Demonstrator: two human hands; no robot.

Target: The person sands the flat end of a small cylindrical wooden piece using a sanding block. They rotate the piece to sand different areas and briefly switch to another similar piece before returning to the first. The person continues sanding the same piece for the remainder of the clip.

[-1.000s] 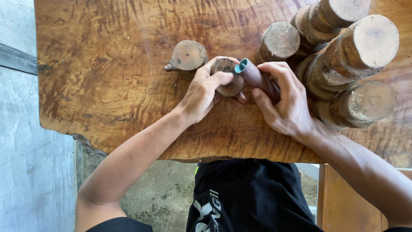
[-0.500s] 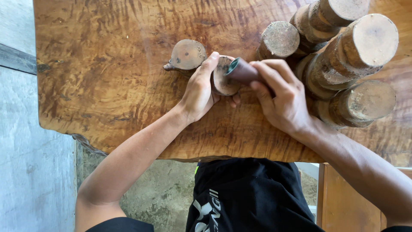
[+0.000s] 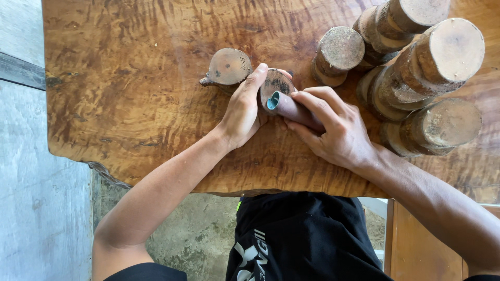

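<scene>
The left hand [image 3: 244, 110] was clamped around a small round wooden piece [image 3: 275, 84] standing on the worktop [image 3: 130, 93], thumb stretched up along its left side and fingers curled behind it, while the right hand [image 3: 333, 130] gripped a brown roll with a teal core [image 3: 284, 104], most likely sandpaper wrapped on a tube, and pressed its end against the piece's face. The piece sat near the middle of the slab, just right of a flat disc with a stub [image 3: 226, 67] and left of a cluster of cut log sections [image 3: 416, 67], the nearest short log [image 3: 338, 54] lying close to the right knuckles. The likeliest trouble, as I judged it, was the roll skidding off the small curved face and rubbing the left thumb or fingertips, since they lay right beside the contact point. A hard push could also twist the piece out of the left hand's hold, sending it against the disc. A wide stroke to the right might knock the short log, and a slipping roll could scuff the slab's figured surface
</scene>
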